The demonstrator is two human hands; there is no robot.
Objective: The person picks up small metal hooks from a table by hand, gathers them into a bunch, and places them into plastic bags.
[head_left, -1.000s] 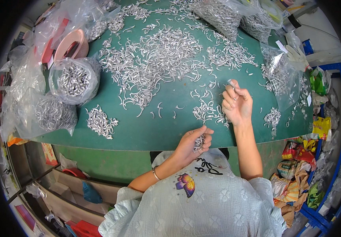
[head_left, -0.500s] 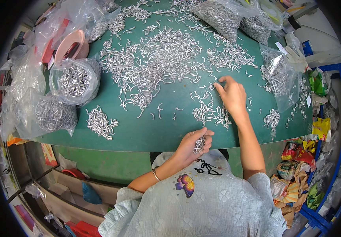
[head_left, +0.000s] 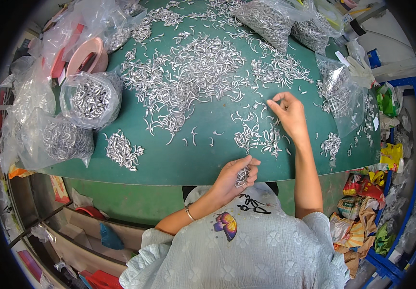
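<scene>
**Sorting little metal hooks on the green surface**

Left hand [head_left: 234,177], frame centre-bottom, has its fingers clamped on a bunch of hooks [head_left: 241,176] at the surface [head_left: 179,161] edge. Right hand [head_left: 291,114] pinches fingertips together over the scattered shiny curved hooks [head_left: 258,137]. Bare green patch lower middle; clear bags [head_left: 90,98] crowd the left.

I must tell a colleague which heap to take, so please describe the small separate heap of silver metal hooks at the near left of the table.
Start at the green table and find the two clear plastic bags of hooks along its left edge. Just right of the lower bag, near the front edge, lies the small heap of silver metal hooks. Unlike the wide central scatter, it is compact, unbagged and ringed by bare green.
</scene>
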